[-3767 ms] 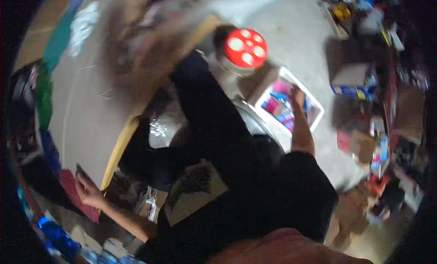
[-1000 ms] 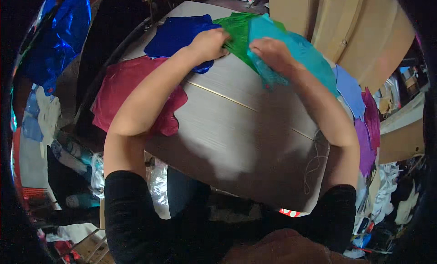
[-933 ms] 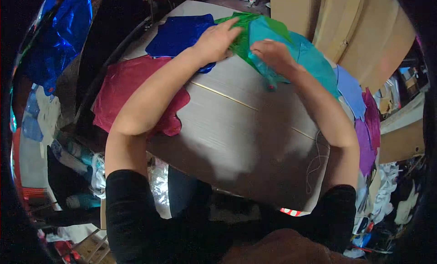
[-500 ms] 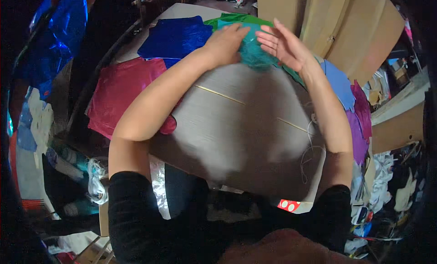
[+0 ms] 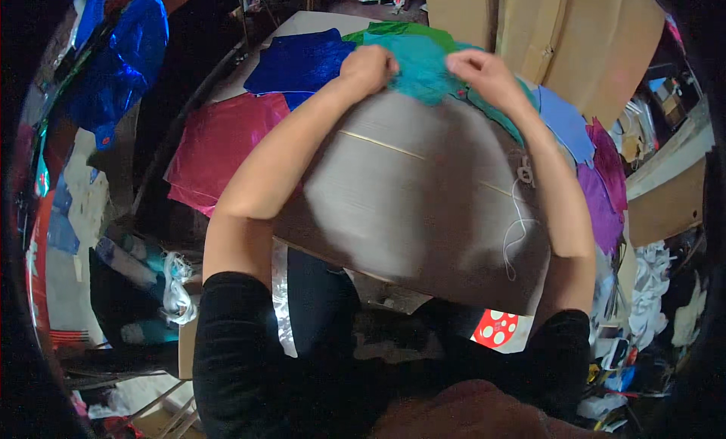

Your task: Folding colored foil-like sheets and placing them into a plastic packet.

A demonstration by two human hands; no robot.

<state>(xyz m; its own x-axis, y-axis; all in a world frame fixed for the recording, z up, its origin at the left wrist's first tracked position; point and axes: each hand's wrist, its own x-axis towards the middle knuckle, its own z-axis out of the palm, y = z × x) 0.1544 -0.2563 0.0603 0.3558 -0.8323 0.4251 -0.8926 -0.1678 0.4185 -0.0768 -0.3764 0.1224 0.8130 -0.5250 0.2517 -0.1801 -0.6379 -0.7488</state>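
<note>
At the far side of the grey-brown work board [image 5: 378, 204] lies a thin, crinkled teal foil sheet [image 5: 420, 65]. My left hand [image 5: 369, 68] is at its left edge with the fingers curled in and closed on it. Opposite, my right hand [image 5: 484, 76] pinches at the sheet's right edge, thumb and fingers together. The sheet is slightly blurred, and the exact grip is partly hidden by my fingers. A green foil sheet [image 5: 412, 31] shows just behind it. Dark blue foil sheets [image 5: 295, 61] lie beside my left hand.
A stack of dark pink foil sheets [image 5: 227, 148] lies on the left. Light blue sheets [image 5: 567, 133] and purple ones [image 5: 601, 204] line the right. A white string [image 5: 522, 227] trails over the board near my right forearm. Large cardboard pieces [image 5: 575, 46] stand behind.
Both hands have gone from stretched fingers to curled, closed fingers at the teal sheet's two sides. The sheet looks flatter and less blurred. The whole view has shifted slightly.
</note>
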